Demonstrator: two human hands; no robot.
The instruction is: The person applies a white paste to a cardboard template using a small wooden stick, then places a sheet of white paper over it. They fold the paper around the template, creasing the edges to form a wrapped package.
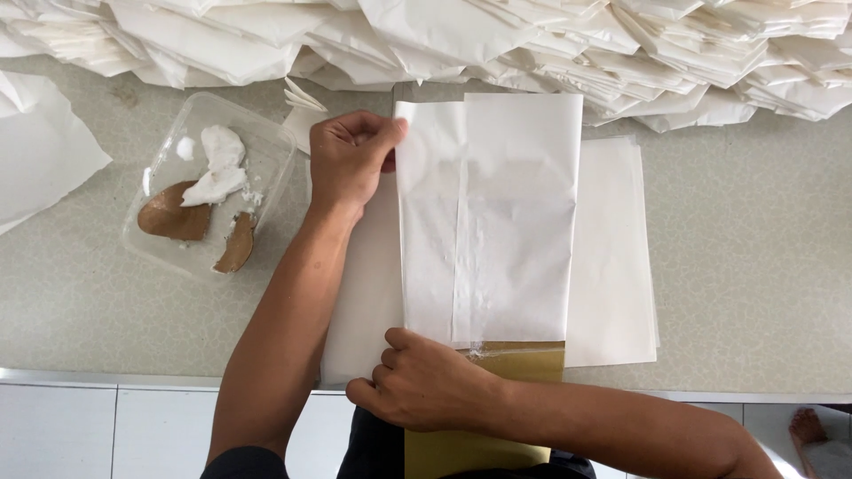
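A white paper sheet (497, 222) is folded lengthwise around a gold-brown board (519, 359) that sticks out at its near end, with a glue seam running down its middle. My left hand (348, 160) pinches the sheet's far left corner. My right hand (417, 381) presses on the sheet's near left edge, over the board. Both lie on a stack of flat white sheets (612, 257) on the counter.
A clear plastic tub (169, 160) with white paste and a brown scraper sits left of my left hand. A big heap of folded white papers (532, 44) runs along the far edge. Loose paper (35, 151) lies far left. A bare foot (806, 427) shows at lower right.
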